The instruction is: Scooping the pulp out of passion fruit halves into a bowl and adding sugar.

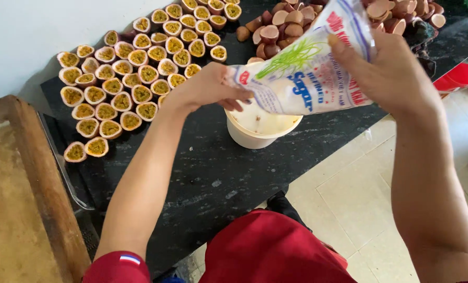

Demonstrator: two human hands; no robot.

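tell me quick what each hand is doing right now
Left hand: closed on the lower end of the sugar bag.
Right hand: closed on the bag's upper end.

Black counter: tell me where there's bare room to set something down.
Bare counter lies in front of the white bucket, toward the near edge. Crowded: halved passion fruit fill the back left, empty shells the back right.
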